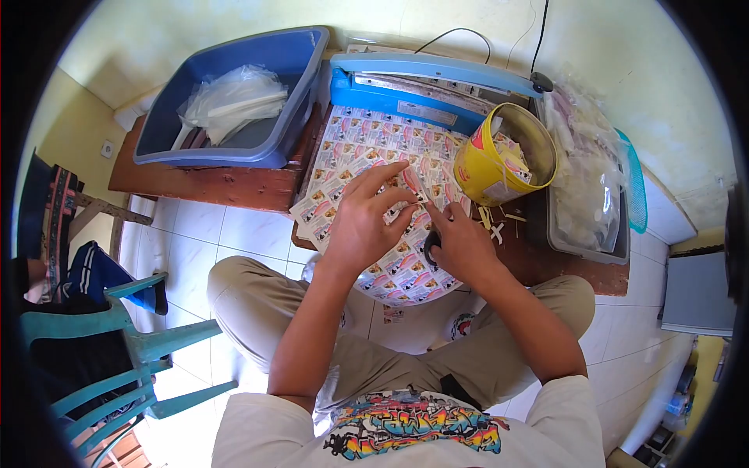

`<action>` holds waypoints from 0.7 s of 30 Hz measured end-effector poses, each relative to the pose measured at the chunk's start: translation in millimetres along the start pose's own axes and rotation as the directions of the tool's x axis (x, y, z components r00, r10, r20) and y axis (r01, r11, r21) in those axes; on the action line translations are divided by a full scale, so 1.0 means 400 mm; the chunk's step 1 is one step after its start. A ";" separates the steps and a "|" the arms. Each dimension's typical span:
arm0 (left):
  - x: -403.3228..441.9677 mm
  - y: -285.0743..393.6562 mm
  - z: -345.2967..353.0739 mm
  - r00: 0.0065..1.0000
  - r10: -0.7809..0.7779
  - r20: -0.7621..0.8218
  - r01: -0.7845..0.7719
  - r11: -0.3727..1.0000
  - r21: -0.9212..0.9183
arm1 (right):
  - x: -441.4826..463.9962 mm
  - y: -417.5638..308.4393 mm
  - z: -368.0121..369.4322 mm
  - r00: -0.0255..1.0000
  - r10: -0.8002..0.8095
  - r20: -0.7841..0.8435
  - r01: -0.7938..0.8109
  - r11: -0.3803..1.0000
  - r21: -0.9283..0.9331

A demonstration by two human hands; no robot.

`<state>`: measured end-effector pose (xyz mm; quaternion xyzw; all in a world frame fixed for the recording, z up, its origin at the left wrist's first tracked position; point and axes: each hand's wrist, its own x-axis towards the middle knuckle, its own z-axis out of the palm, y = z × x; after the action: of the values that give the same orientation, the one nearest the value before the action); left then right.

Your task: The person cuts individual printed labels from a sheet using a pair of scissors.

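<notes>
Printed label sheets [374,136] cover the low wooden table and hang over its near edge. Above them my left hand [367,214] is raised with its fingers curved and apart, the fingertips close to my right hand. My right hand [464,242] is closed around black-handled scissors [431,248], whose blades are mostly hidden by the fingers. Its fingertips are at a small piece of the labels. Right behind it stands a yellow bucket [476,168], tilted, with cut paper pieces inside. A blue sealer or cutter [406,108] with a long arm lies behind the sheets.
A blue tub [226,152] with clear plastic bags sits at the left. On the right, a grey tray [585,251] holds more plastic bags beside a turquoise basket [636,187]. Paper scraps [496,226] lie near the bucket. A green chair [140,343] stands at the lower left.
</notes>
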<state>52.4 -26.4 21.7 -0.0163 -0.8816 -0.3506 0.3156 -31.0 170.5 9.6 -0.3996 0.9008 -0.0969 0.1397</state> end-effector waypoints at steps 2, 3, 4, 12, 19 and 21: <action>0.001 0.000 -0.001 1.000 0.001 0.002 -0.001 1.000 -0.003 | 0.001 0.002 0.007 1.000 -0.005 -0.011 0.005 1.000 -0.010; 0.001 0.000 -0.001 1.000 0.001 0.006 -0.001 1.000 -0.001 | 0.000 0.003 0.008 1.000 -0.005 -0.012 0.005 1.000 -0.009; 0.001 0.001 0.000 1.000 0.001 0.010 -0.001 1.000 0.001 | -0.003 0.004 0.008 1.000 -0.005 0.000 0.005 1.000 -0.016; 0.006 0.004 0.010 1.000 0.027 0.010 -0.027 0.999 -0.018 | -0.003 0.016 -0.020 0.984 -0.068 -0.163 0.084 0.992 0.093; 0.019 0.022 0.014 0.997 0.049 0.060 -0.047 0.999 -0.025 | 0.017 -0.002 -0.103 0.969 0.234 -0.084 -0.033 0.453 0.891; 0.023 0.029 0.020 0.996 0.061 0.071 -0.059 0.998 -0.033 | 0.019 0.003 -0.105 0.968 0.234 -0.086 -0.014 0.394 0.919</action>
<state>43.5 -14.5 29.5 -0.0600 -0.8860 -0.3537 0.2937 -50.5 168.4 47.2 -0.1779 0.7378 -0.6012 0.2501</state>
